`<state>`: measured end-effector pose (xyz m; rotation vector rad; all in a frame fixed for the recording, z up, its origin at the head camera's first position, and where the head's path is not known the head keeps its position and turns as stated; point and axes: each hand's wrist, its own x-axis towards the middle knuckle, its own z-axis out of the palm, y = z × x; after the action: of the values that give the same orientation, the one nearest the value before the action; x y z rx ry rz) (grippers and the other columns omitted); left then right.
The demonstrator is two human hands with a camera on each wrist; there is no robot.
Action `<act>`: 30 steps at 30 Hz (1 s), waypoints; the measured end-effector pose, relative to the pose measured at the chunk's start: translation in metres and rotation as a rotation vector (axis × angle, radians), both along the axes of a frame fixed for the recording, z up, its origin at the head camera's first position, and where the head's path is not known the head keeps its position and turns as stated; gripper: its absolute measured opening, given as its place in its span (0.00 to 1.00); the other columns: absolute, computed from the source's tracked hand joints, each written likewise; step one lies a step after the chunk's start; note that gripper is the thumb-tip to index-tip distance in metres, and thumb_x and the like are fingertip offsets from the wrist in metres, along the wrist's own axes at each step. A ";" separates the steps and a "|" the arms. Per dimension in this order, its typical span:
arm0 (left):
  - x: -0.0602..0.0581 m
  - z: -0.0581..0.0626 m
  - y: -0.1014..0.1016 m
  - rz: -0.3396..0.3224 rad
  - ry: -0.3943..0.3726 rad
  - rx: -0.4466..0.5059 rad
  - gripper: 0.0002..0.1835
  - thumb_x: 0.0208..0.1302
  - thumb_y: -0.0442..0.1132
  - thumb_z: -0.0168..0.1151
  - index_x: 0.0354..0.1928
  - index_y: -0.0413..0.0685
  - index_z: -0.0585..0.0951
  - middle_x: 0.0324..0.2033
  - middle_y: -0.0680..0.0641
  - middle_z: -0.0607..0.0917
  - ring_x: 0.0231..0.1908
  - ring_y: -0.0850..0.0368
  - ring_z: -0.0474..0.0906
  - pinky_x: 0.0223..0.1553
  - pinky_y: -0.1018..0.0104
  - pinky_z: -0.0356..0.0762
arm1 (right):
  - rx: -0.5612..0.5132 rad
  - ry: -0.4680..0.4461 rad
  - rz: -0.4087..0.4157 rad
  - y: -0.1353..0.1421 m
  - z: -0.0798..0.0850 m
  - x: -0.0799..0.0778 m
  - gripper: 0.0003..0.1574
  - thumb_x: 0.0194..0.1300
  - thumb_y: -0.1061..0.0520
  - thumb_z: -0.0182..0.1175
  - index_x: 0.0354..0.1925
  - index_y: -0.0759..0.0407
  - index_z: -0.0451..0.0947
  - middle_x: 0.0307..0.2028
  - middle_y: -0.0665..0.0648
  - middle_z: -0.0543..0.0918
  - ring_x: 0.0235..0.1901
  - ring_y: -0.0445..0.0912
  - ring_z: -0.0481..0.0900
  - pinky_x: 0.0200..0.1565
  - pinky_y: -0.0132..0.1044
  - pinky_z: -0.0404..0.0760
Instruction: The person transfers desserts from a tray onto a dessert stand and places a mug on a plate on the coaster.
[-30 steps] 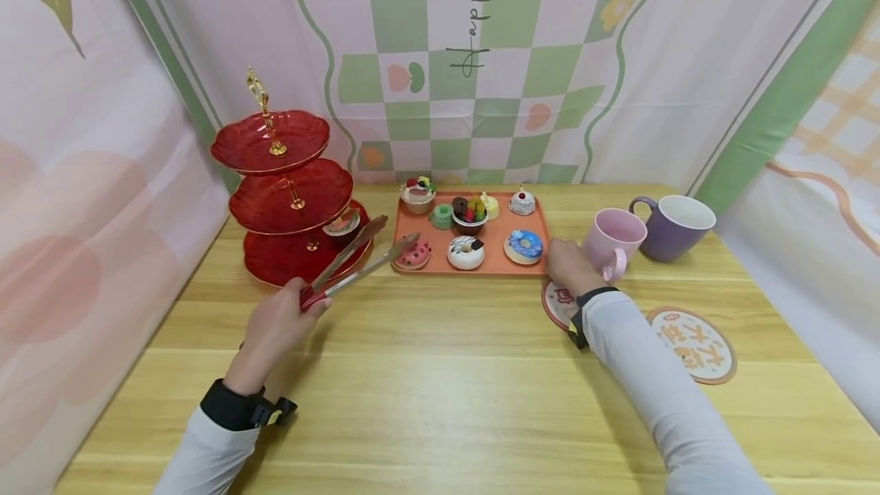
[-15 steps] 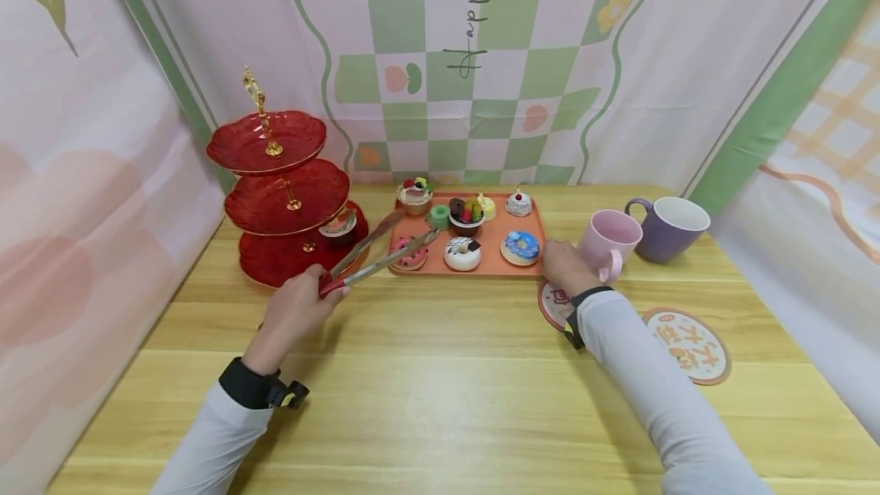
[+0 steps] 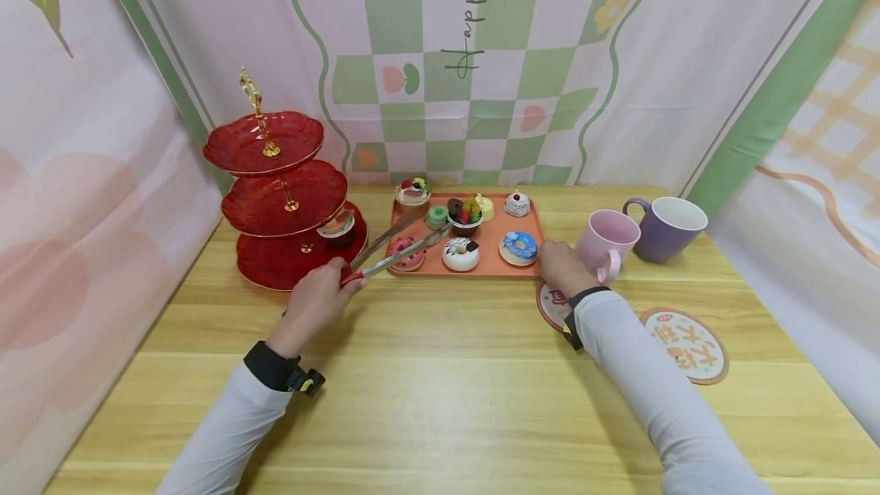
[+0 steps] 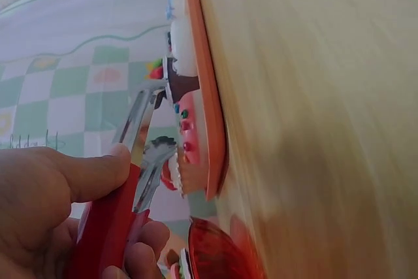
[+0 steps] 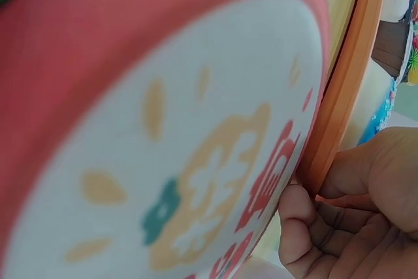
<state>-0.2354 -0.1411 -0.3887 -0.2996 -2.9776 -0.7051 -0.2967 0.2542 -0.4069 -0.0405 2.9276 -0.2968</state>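
Note:
My left hand [image 3: 315, 302] grips the red handles of metal tongs [image 3: 397, 257]. The tongs' arms are spread and reach over the left part of the orange tray [image 3: 490, 241]. One tip is beside the chocolate fruit cupcake [image 3: 464, 220], the other near the fruit-topped tart [image 3: 412, 195]; contact cannot be told. A pink donut [image 3: 407, 254] lies beneath the arms, partly hidden. A small green cake [image 3: 436, 216], a white donut [image 3: 461, 253], a blue donut [image 3: 519, 248] and a white cherry cake [image 3: 517, 203] also sit on the tray. My right hand [image 5: 366, 207] pinches the tray's near right corner.
A red three-tier stand [image 3: 285, 197] at the left bears a cupcake [image 3: 337, 229] on its bottom tier. Pink [image 3: 608, 239] and purple [image 3: 667, 228] mugs stand right of the tray. Two round coasters lie nearer, one [image 3: 552, 304] partly under my right wrist, another [image 3: 686, 346] farther right.
My left hand has carried the tongs rightward from beside the stand, so their tips are now farther over the tray. My right hand stays at the tray's corner.

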 end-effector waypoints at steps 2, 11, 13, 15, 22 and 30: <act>-0.003 0.000 0.004 -0.001 0.000 -0.016 0.18 0.59 0.48 0.64 0.34 0.41 0.72 0.20 0.46 0.71 0.20 0.52 0.66 0.19 0.63 0.62 | -0.005 -0.006 -0.002 0.000 0.000 0.000 0.15 0.63 0.66 0.48 0.47 0.75 0.69 0.37 0.69 0.74 0.34 0.56 0.72 0.37 0.47 0.72; -0.011 0.001 0.026 -0.017 -0.013 -0.039 0.20 0.58 0.51 0.65 0.36 0.40 0.72 0.21 0.46 0.71 0.20 0.52 0.67 0.20 0.62 0.62 | -0.012 -0.019 -0.014 0.000 0.001 0.001 0.15 0.65 0.66 0.47 0.48 0.74 0.69 0.39 0.68 0.74 0.36 0.57 0.71 0.37 0.46 0.72; -0.013 0.001 0.030 -0.021 -0.021 -0.029 0.20 0.58 0.50 0.65 0.36 0.40 0.73 0.20 0.46 0.71 0.20 0.52 0.66 0.19 0.63 0.61 | -0.014 -0.029 -0.019 0.000 0.001 0.000 0.15 0.66 0.65 0.47 0.49 0.74 0.68 0.39 0.68 0.73 0.36 0.57 0.71 0.37 0.46 0.72; -0.014 0.001 0.034 -0.027 -0.029 -0.013 0.19 0.58 0.50 0.65 0.35 0.40 0.73 0.20 0.46 0.71 0.19 0.52 0.66 0.19 0.63 0.61 | -0.009 -0.032 -0.020 0.000 0.001 0.000 0.15 0.66 0.65 0.48 0.49 0.74 0.68 0.39 0.68 0.73 0.36 0.57 0.71 0.37 0.46 0.72; -0.023 -0.002 0.040 -0.031 -0.040 -0.001 0.18 0.60 0.51 0.63 0.33 0.41 0.73 0.20 0.47 0.70 0.20 0.53 0.66 0.19 0.64 0.61 | -0.005 -0.029 -0.015 0.000 0.001 -0.001 0.14 0.66 0.65 0.48 0.48 0.73 0.70 0.39 0.68 0.74 0.36 0.57 0.71 0.37 0.46 0.71; -0.029 -0.004 0.048 -0.038 -0.048 0.000 0.18 0.61 0.51 0.62 0.33 0.41 0.74 0.20 0.47 0.69 0.20 0.53 0.66 0.19 0.64 0.60 | 0.030 -0.005 0.013 -0.002 -0.001 -0.001 0.14 0.64 0.66 0.49 0.47 0.73 0.70 0.37 0.68 0.75 0.35 0.57 0.72 0.37 0.47 0.72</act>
<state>-0.2641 -0.0932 -0.3924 -0.3446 -3.0244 -0.7257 -0.2978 0.2521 -0.4082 -0.0540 2.9255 -0.2505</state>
